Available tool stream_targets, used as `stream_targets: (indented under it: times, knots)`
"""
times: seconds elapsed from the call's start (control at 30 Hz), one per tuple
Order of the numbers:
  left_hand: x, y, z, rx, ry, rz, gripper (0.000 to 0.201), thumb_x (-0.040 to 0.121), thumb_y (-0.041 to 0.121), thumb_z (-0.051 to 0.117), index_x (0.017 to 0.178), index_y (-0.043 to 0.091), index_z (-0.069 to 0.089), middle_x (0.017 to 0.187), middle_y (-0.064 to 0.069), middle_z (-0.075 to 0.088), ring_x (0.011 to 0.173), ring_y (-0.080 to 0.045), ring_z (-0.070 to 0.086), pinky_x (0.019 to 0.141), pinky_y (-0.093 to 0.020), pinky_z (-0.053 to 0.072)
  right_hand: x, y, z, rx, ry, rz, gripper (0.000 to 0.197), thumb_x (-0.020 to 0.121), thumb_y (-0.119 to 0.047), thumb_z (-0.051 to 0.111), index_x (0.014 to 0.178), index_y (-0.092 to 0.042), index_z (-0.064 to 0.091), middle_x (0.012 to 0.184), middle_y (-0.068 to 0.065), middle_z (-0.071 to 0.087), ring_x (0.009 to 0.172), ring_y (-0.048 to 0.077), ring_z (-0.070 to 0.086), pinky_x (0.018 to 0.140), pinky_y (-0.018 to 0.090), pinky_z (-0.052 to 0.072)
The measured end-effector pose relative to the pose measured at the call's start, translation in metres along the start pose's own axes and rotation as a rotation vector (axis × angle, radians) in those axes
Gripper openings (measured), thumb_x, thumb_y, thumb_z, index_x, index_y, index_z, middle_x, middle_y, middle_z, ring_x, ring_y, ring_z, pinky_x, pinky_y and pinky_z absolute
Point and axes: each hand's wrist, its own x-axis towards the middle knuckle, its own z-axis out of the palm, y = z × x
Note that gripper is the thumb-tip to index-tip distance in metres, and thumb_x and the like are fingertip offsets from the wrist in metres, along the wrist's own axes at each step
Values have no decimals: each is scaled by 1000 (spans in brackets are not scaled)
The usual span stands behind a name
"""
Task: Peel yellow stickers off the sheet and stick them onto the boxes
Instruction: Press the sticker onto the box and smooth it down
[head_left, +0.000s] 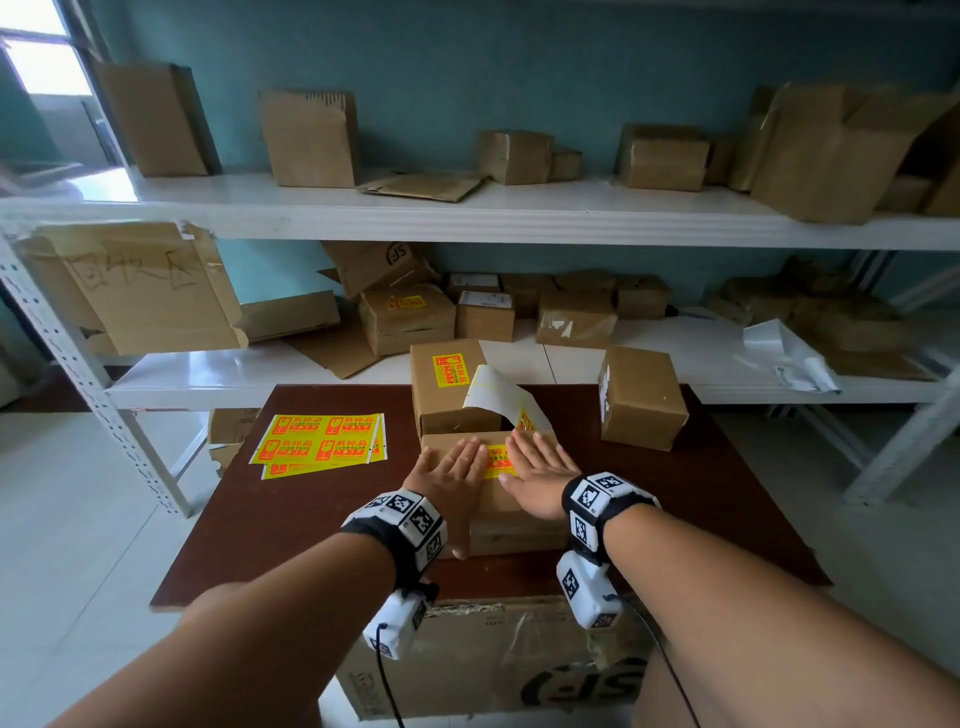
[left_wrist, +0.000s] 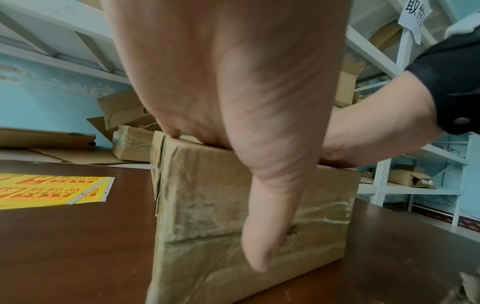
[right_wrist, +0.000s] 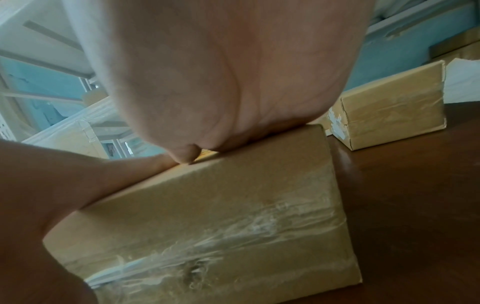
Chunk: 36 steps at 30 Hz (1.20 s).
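Two flat hands, left hand (head_left: 451, 470) and right hand (head_left: 540, 470), press an illegible yellow sticker (head_left: 497, 461) onto the box (head_left: 511, 525).

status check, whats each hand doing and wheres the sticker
Left hand and right hand flat, pressing yellow sticker onto near box. Sticker sheets on table, left. Curled backing paper behind the box, nothing blocking.

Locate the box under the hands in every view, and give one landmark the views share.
Head: the near box sits centre, on the table, both hands flat on its top.
Left wrist: near box fills the centre, left hand pressing on top.
Right wrist: near box fills the lower centre.
Shared landmark: the dark brown table.
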Motion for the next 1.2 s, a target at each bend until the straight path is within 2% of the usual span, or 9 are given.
stream_targets:
  times: [0.27, 0.4, 0.57, 0.67, 0.73, 0.83, 0.93, 1.07, 1.2]
  knots:
    - [-12, -22, 5, -161, -25, -174, 144, 66, 66, 76, 153, 7, -22, 164, -9, -23, 153, -25, -13, 122, -56, 2, -1, 10, 1, 119, 16, -102, 71, 104, -56, 21, 160, -28, -12, 163, -14, -26, 151, 13, -25, 123, 39, -13]
    - [-17, -36, 0, -940, -67, -187, 142, 70, 60, 79, 154, 14, -25, 162, -12, -27, 152, -28, -12, 124, -48, 12, -5, 24, 1, 667, 213, -94, 70, 101, -38, 55, 160, -26, 21, 169, -7, -1, 156, 17, -6, 126, 42, 0]
    - [0, -34, 2, -1410, 7, -443, 114, 80, 45, 78, 153, -2, 4, 148, -18, 43, 130, -31, 51, 102, -38, 48, -5, 20, -3, 847, 66, 231, 110, 92, -63, 57, 159, -15, -16, 169, 12, -6, 155, 33, 4, 124, 46, 13]
    - [2, -23, 10, -1476, 105, -484, 109, 65, 50, 84, 144, 1, 26, 137, -15, 52, 120, -28, 58, 90, -34, 53, -13, 10, -13, 927, 20, 247, 122, 87, -68, 59, 157, -7, -20, 167, 15, 14, 152, 33, 21, 119, 39, 24]
    - [-3, -19, 19, -1421, 192, -468, 116, 49, 59, 82, 141, 11, 30, 137, -12, 47, 122, -28, 53, 100, -40, 50, -16, 11, -16, 969, 85, 228, 127, 81, -68, 67, 159, -7, -13, 166, 12, 20, 150, 30, 27, 118, 37, 27]
    - [-10, -13, 36, -1555, 408, -302, 108, 63, 45, 89, 147, 36, 22, 135, -2, 38, 128, -19, 42, 108, -36, 41, -20, 19, -15, 1050, 311, 151, 141, 58, -73, 81, 160, -16, 3, 160, 3, 33, 143, 23, 38, 118, 40, 33]
    - [-22, -11, 27, -1771, 534, -129, 111, 62, 47, 92, 142, 63, 19, 144, 0, 45, 133, -26, 47, 91, -50, 56, -23, 18, -21, 988, 462, 128, 141, 50, -73, 83, 158, -19, 11, 159, -1, 33, 142, 20, 40, 116, 42, 36]
    - [-28, -21, -15, -1834, 641, -16, 88, 85, 14, 77, 141, 51, 21, 131, 14, 55, 115, -12, 64, 73, -36, 60, -20, 9, -44, 929, 616, 93, 135, 50, -76, 80, 156, -18, 18, 157, 1, 40, 139, 21, 45, 113, 44, 41]
    - [-17, -41, -37, -1806, 691, -52, 90, 86, 19, 76, 148, 46, 18, 134, 14, 52, 117, -10, 61, 77, -34, 61, -10, 2, -71, 926, 712, 88, 112, 63, -65, 83, 150, -20, 30, 143, -3, 53, 126, 20, 55, 100, 38, 48]
